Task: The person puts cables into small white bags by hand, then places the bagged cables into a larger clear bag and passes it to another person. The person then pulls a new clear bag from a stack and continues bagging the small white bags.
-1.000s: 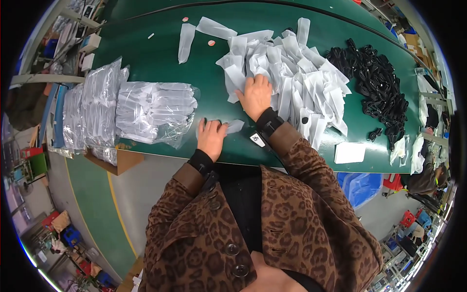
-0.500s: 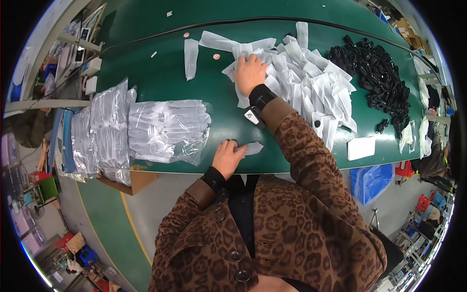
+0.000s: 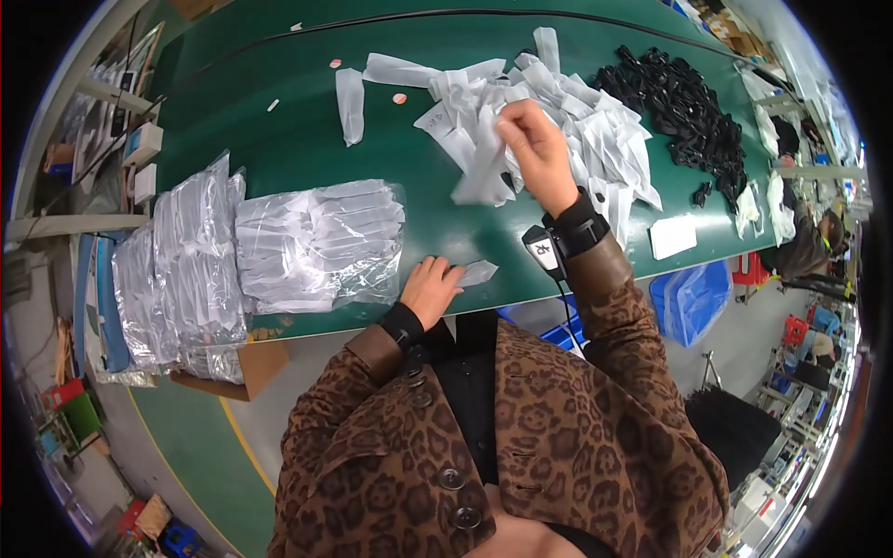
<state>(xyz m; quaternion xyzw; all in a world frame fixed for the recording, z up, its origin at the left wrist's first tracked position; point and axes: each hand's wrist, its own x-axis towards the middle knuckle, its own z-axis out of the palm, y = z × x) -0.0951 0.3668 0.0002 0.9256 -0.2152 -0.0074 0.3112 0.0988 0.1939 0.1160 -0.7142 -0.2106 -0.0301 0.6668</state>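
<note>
One thin white plastic sleeve (image 3: 484,167) hangs pinched in my right hand (image 3: 538,153) fingers; I'd lift it clear while left hand (image 3: 431,288) fingers, flat, pin the small clear bag (image 3: 477,272)

Clear plastic bag of folded white pieces (image 3: 321,242) lies flat on the green surface (image 3: 279,139), left of centre. Stack of similar silvery-clear bags (image 3: 181,270) just beside it, at the left edge. I see a heap of small white sachets (image 3: 558,112) at centre-right; my right hand (image 3: 539,153) lifts one white sachet (image 3: 484,172). Flat white rectangular label (image 3: 673,236) near the right front edge.
</note>
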